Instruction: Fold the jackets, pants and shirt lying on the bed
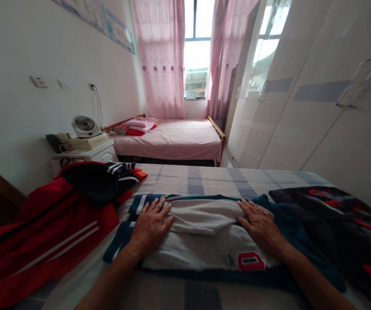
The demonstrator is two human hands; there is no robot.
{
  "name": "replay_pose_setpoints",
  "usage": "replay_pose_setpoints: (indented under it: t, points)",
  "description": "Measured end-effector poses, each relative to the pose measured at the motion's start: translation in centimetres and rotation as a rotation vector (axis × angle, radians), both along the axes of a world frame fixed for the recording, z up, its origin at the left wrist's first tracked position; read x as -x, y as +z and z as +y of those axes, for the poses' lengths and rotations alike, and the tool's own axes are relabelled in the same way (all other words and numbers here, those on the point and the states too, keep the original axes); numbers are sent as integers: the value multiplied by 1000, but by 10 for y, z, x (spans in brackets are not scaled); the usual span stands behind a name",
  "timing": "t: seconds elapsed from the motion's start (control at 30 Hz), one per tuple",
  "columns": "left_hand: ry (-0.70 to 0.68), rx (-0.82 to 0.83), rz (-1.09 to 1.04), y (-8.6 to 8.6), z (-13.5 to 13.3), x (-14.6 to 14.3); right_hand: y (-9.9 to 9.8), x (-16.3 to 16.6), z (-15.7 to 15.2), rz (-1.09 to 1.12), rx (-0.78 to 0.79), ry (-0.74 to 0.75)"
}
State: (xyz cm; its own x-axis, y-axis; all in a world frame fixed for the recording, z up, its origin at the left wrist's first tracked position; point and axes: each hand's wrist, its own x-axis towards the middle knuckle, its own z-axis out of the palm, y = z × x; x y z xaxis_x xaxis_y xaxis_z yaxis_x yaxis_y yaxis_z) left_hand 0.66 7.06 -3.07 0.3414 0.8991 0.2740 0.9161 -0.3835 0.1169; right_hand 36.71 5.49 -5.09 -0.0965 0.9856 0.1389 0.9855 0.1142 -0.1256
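A grey and teal garment (192,245) lies folded lengthwise on the checked bed in front of me. Its grey part carries a red-edged letter patch near the lower right, and white-striped teal ends stick out at the left. My left hand (151,226) rests flat on the left part of the cloth, fingers spread. On the right part lies my right hand (259,224), palm down, its fingers also stretched out. A few creases run across the grey cloth between the two hands. Neither hand grips the fabric.
Red and navy clothing (75,224) lies in a heap at the left. A dark garment with red lettering (327,219) is at the right. Beyond are a pink bed (179,137), a fan (85,125) on a bedside cabinet (98,153), and white wardrobes (317,129) along the right.
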Motion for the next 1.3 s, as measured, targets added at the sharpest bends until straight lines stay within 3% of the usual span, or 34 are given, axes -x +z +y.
replay_pose_setpoints:
  t: [1.3]
  points:
    - [9, -22, 83, 4, -3, -2, 3, 4, -1, -41, -28, -1]
